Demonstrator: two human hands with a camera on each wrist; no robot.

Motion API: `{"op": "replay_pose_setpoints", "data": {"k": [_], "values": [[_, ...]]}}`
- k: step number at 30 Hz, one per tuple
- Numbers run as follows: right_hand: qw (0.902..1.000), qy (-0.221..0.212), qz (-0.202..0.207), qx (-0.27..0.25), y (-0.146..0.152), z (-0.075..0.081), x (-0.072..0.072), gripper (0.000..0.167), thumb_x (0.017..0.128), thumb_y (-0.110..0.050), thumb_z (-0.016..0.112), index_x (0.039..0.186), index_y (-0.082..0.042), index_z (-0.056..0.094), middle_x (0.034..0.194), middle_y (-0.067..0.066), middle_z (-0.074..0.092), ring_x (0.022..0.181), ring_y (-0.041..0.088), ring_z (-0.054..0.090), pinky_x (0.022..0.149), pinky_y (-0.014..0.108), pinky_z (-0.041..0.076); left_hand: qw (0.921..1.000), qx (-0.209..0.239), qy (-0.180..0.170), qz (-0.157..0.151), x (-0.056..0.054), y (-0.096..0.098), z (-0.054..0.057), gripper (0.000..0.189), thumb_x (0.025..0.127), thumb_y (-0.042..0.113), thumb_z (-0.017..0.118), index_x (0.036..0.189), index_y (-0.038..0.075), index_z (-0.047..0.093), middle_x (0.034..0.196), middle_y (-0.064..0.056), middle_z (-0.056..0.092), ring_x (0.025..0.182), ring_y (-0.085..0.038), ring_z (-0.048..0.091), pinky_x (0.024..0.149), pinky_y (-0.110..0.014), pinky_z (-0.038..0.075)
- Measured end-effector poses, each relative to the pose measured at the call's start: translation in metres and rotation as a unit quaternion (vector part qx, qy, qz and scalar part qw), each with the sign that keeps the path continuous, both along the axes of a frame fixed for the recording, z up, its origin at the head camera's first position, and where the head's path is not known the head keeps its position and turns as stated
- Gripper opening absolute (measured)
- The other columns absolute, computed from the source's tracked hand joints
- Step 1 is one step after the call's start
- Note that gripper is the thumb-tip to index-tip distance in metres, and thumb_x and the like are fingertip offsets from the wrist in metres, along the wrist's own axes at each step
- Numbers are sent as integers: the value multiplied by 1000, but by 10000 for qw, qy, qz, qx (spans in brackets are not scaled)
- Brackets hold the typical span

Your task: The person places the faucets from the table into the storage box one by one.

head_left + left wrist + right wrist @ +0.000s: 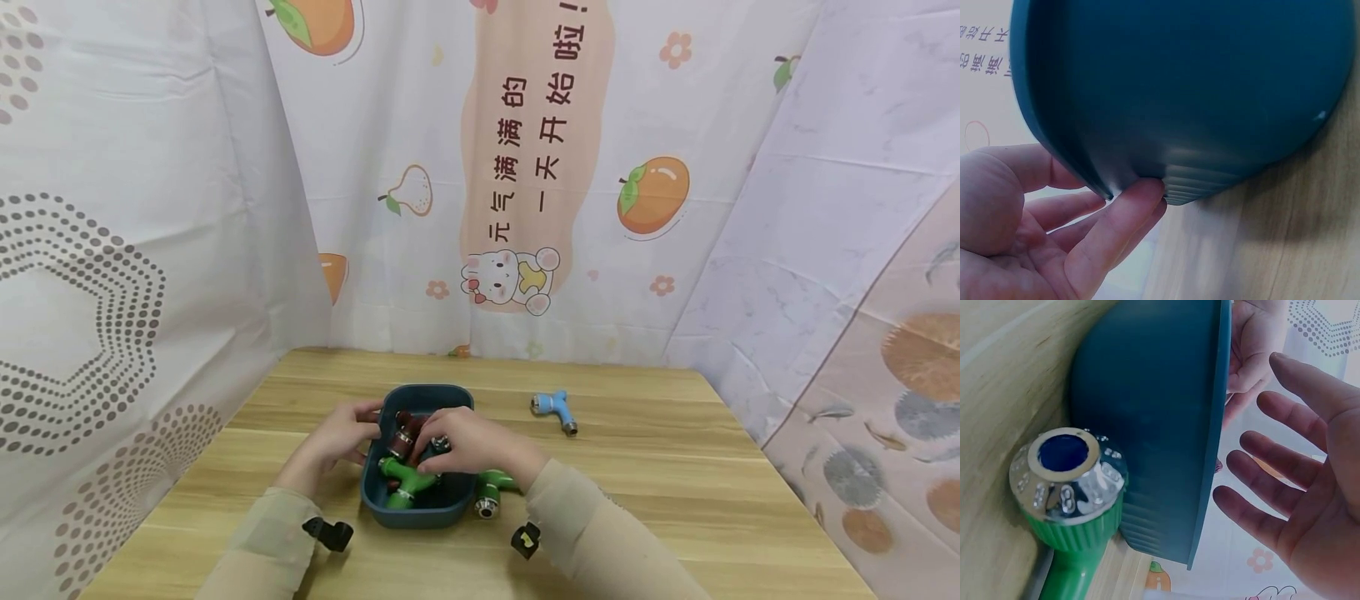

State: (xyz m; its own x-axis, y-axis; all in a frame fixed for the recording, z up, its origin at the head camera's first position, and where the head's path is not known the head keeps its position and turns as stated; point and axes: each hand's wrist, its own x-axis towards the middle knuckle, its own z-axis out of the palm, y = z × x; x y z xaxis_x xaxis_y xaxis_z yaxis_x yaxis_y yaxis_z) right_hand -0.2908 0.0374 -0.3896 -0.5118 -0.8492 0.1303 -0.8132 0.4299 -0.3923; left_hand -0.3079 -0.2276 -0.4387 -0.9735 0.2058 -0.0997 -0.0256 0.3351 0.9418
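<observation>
One branched green plastic fitting (410,480) lies nearside of the right hand (467,442), fingers spread, empty; left hand (341,433) touches the teal plastic bin (420,520).

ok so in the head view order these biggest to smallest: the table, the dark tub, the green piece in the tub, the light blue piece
1. Table
2. Dark tub
Not ranked: green piece in the tub and light blue piece. The green looks slightly bigger, but it sits nearer the camera.
</observation>
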Motion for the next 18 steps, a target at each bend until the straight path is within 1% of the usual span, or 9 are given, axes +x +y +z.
{"op": "replay_pose_setpoints", "data": {"k": [6,13,18], "values": [[10000,-16,-8,-59,4,4,1,20,95,-30,73,109,-17,78,112,-7,71,114,6,58,98,24,47,10000,38,-13,7,0,0,-1,58,95,-3,54,152,-2,43,138,-31,55,105,-34,67,62,-46,61],[9996,-60,-242,-138,13,10,-1,27,95,-35,73,115,-18,76,121,-7,68,121,9,56,101,29,47,10000,28,-33,26,-2,1,-3,58,96,-3,54,153,-1,43,140,-32,54,105,-34,67,61,-46,60],[9991,-8,-276,-315,25,11,-4,30,95,-37,72,120,-19,74,122,-5,67,117,9,59,98,30,49,10000,8,-12,-7,-1,1,-2,59,96,-4,54,153,-2,41,140,-33,53,106,-36,67,61,-46,60]]}}
